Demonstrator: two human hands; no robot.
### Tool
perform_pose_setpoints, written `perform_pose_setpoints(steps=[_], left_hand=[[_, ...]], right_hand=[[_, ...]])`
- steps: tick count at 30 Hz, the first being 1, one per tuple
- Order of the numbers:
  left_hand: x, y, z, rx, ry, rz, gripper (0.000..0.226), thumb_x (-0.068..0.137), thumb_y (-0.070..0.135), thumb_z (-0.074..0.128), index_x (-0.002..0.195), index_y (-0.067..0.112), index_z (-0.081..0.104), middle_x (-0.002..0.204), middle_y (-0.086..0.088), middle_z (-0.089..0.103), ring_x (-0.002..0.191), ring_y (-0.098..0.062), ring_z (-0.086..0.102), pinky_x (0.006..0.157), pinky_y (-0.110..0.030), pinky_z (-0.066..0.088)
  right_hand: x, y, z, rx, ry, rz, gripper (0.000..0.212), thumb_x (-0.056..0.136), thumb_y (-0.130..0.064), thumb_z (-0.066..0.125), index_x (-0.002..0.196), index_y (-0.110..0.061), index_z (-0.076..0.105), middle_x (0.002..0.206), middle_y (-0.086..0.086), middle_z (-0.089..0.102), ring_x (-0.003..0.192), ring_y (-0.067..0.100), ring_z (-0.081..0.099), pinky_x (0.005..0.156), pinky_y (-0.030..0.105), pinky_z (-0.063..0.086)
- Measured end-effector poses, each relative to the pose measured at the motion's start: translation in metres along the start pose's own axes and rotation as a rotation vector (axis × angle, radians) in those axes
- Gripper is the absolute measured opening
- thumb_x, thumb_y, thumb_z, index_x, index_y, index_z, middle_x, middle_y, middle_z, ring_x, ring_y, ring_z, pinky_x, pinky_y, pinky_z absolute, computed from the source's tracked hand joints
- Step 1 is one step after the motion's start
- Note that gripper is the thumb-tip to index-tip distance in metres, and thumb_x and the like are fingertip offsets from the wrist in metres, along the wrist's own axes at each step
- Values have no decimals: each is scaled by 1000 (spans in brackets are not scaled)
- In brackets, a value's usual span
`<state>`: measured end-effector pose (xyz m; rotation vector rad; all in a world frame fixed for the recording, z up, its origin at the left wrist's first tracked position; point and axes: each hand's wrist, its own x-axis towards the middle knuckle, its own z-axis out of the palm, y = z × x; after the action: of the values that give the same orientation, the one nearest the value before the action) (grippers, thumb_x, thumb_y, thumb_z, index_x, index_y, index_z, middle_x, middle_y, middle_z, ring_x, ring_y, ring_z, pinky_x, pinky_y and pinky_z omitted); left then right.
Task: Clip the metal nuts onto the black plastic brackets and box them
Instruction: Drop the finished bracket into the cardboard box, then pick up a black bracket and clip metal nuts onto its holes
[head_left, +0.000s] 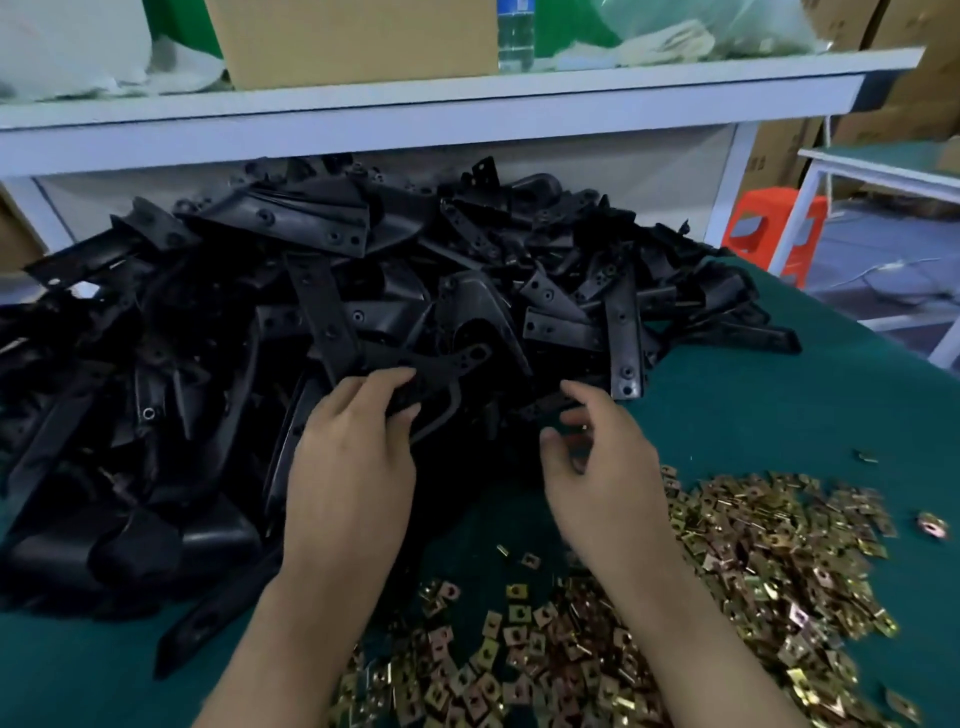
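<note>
- My left fingers (387, 382) were curled over the near end of a flat black bracket (452, 364), with the thumb tucked under its edge. My left hand (353, 457) gripped it at the front of the heap.
- My right fingers (587, 397) were loosely curled, thumb drawn toward forefinger, just beside the bracket's lower arm. A small glint showed between them. I could not tell whether a nut was pinched there or my right hand (608, 478) was bare.
- The bracket lay on top, half lifted, its holed tab pointing away from me.
- Judgement: it was moulded plastic, stiff, light, and matte enough not to slip. It was best held by the plain end, leaving the holed tab free for the clip.
- The heap of brackets (260, 291) rose behind and to my left, its pieces interlocked. I expected neighbours to drag along if I pulled fast.
- The metal nuts (737, 561) were spread loose on the green tabletop (779, 410), near my right wrist.
- Judgement: they were thin folded sheet metal, tiny, light and springy, with likely sharp edges. I would pinch one by its flat faces, open mouth toward the tab.
- A cardboard box (353, 41) stood on the shelf (415, 114) beyond the heap. I was unsure whether it was the packing box.
</note>
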<state>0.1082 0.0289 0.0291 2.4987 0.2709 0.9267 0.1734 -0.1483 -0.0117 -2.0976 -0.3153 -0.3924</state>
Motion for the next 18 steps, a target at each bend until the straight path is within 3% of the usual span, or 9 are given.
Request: perform_pose_setpoints(steps=[3,7,10,12,14,15,18], left_hand=[[-2,-1,-3,-115,96,2,34,99,4,59,126,23,68,110,16,61,93,0,56,79,-1,39],[-4,2,-5,-183,258,199,27,96,1,65,120,13,72,107,11,63,94,-1,60,84,-5,45],[-8,7,-2,-204,325,354,29,94,-5,63,119,6,73,109,-1,68,100,-4,61,92,-12,46],[-11,14,4,-201,290,444,32,93,-8,61,121,4,73,111,-8,69,103,-12,63,96,-16,47],[-15,21,9,-227,217,493,34,94,-10,59,123,2,71,112,-11,67,103,-17,63,96,-16,46],[-18,24,12,-245,168,488,35,94,-11,57,125,2,70,113,-11,67,104,-16,62,97,-15,45],[-27,33,18,-490,54,284,33,100,-10,49,124,5,64,115,-3,68,107,-9,64,97,-17,47]], right_hand=[[-2,-2,2,34,36,-43,41,97,-27,62,138,-27,55,111,-13,58,95,0,60,79,14,50],[-6,-13,0,175,21,-102,34,99,-35,60,132,-26,61,102,-6,64,90,4,64,75,13,50],[-9,-33,-5,797,-158,40,40,96,-51,51,117,-22,68,91,8,70,84,17,69,73,25,55],[-10,-41,-10,1120,-249,124,42,90,-49,58,101,-9,69,92,11,70,86,21,68,77,30,57],[-11,-44,-14,1230,-222,163,19,94,-26,65,83,-11,69,84,7,67,80,17,66,77,30,56],[-10,-44,-15,1258,-199,180,22,95,-16,64,73,-15,66,78,3,64,75,14,63,75,28,55],[-8,-40,-19,1319,-203,240,28,91,-16,65,66,-20,53,74,-2,58,69,10,59,70,23,53]])
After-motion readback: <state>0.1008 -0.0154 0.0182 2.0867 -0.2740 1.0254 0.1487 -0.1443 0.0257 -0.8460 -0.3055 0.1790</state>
